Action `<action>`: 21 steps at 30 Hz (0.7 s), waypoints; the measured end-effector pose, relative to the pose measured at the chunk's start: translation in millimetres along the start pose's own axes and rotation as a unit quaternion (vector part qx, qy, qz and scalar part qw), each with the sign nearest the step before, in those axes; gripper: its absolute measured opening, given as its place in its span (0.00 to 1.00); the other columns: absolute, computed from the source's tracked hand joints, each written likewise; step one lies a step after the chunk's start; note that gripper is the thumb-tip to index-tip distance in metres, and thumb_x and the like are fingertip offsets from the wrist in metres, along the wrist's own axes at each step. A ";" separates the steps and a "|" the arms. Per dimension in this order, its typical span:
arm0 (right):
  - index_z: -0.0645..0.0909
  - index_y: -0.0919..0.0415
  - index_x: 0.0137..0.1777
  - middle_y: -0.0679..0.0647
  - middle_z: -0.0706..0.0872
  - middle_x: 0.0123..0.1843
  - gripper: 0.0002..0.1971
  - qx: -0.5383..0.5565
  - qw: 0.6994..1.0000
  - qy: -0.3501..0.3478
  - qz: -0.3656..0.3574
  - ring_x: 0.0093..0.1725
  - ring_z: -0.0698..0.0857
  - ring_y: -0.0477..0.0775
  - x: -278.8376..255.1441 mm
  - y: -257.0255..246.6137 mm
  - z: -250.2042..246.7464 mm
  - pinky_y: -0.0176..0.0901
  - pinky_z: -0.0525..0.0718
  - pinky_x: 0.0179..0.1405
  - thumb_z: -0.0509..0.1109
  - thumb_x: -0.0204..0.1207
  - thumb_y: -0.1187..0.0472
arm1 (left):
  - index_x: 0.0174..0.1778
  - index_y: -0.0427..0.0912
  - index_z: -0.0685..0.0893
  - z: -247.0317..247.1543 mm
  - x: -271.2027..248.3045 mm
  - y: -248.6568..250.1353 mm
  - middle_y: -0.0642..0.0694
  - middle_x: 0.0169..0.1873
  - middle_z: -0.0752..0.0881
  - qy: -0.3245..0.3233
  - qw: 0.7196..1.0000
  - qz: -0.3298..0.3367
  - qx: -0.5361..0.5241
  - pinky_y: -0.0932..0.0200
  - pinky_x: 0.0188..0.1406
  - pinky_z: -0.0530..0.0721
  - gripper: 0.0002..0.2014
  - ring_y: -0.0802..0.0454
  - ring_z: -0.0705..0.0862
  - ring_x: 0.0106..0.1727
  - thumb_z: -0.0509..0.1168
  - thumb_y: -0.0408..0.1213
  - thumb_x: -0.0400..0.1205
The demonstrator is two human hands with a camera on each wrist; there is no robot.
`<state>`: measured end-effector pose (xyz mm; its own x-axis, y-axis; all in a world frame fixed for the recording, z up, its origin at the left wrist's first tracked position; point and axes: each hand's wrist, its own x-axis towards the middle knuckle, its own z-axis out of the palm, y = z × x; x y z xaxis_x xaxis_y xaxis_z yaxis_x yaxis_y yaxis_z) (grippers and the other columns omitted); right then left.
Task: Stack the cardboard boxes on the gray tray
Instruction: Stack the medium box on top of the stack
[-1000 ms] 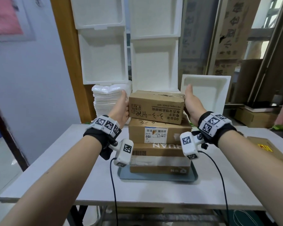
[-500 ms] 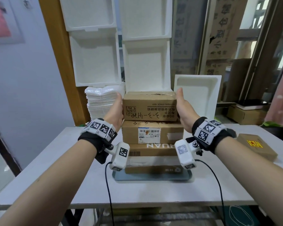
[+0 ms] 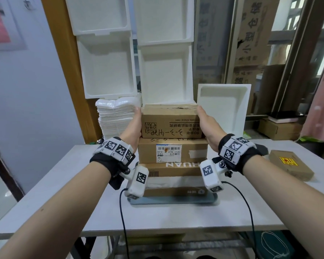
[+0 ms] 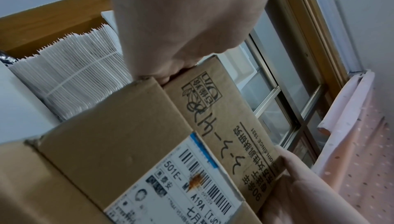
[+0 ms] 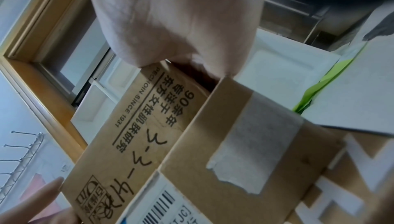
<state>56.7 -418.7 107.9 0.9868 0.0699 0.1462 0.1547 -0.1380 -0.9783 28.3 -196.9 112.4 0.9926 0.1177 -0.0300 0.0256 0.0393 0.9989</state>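
Several cardboard boxes stand stacked on the gray tray (image 3: 172, 201) in the middle of the table. The top box (image 3: 171, 121) (image 4: 230, 126) (image 5: 138, 143) carries upside-down print and rests level on the labelled second box (image 3: 172, 153). My left hand (image 3: 134, 126) (image 4: 181, 25) presses flat on the top box's left end. My right hand (image 3: 207, 126) (image 5: 181, 17) presses on its right end. Both thumbs lie along the upper edge. The fingers behind the box are hidden.
A small flat box with a yellow label (image 3: 291, 164) lies on the white table (image 3: 64, 193) at the right. Behind the stack are a pile of white bags (image 3: 116, 118) and white foam trays (image 3: 223, 107). Wrist-camera cables hang over the front edge.
The top box, held tilted a second ago, has come down level onto the second box. Both hands stay on its ends.
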 end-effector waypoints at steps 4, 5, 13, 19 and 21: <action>0.79 0.52 0.72 0.51 0.84 0.69 0.43 -0.002 1.000 0.015 0.008 0.69 0.80 0.54 1.4 3.7 2.2 0.58 0.72 0.76 0.52 0.68 0.23 | 0.81 0.46 0.69 -0.6 -1.8 -1.7 0.39 0.76 0.76 0.013 1.000 0.007 -0.019 0.40 0.80 0.67 0.44 0.41 0.70 0.80 0.41 0.74 0.79; 0.80 0.52 0.71 0.51 0.85 0.67 0.42 -0.001 1.000 0.016 0.006 0.68 0.81 0.54 0.2 3.3 2.6 0.58 0.73 0.75 0.52 0.68 0.23 | 0.81 0.45 0.69 -0.3 -2.9 -1.6 0.38 0.76 0.76 0.015 1.000 0.009 -0.024 0.40 0.79 0.67 0.44 0.41 0.70 0.80 0.41 0.73 0.79; 0.85 0.54 0.53 0.52 0.88 0.58 0.34 -0.025 0.998 0.049 0.005 0.61 0.84 0.56 -4.8 1.5 3.1 0.59 0.76 0.71 0.52 0.70 0.27 | 0.76 0.44 0.75 4.8 -7.0 -1.5 0.41 0.64 0.84 0.001 1.000 0.026 -0.011 0.58 0.43 0.81 0.37 0.49 0.83 0.57 0.41 0.66 0.84; 0.84 0.54 0.51 0.57 0.87 0.59 0.37 -0.065 0.996 0.067 -0.002 0.62 0.82 0.60 -8.1 1.1 5.2 0.60 0.75 0.71 0.47 0.69 0.25 | 0.75 0.44 0.76 1.0 -8.1 -4.2 0.39 0.68 0.83 0.003 0.999 0.031 -0.009 0.47 0.72 0.76 0.40 0.43 0.79 0.72 0.41 0.70 0.82; 0.84 0.55 0.57 0.58 0.86 0.61 0.40 -0.077 0.995 0.069 -0.004 0.63 0.82 0.61 -9.1 0.9 4.7 0.60 0.75 0.72 0.45 0.69 0.25 | 0.76 0.45 0.76 0.2 -9.9 -3.5 0.38 0.69 0.82 0.007 0.999 0.033 -0.013 0.42 0.78 0.70 0.41 0.42 0.77 0.74 0.40 0.71 0.81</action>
<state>47.7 -414.8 105.0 0.9811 -0.0625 0.1832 0.1580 -0.2883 -0.9444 18.4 -198.4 109.2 0.9902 0.1353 0.0343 -0.0424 0.0578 0.9974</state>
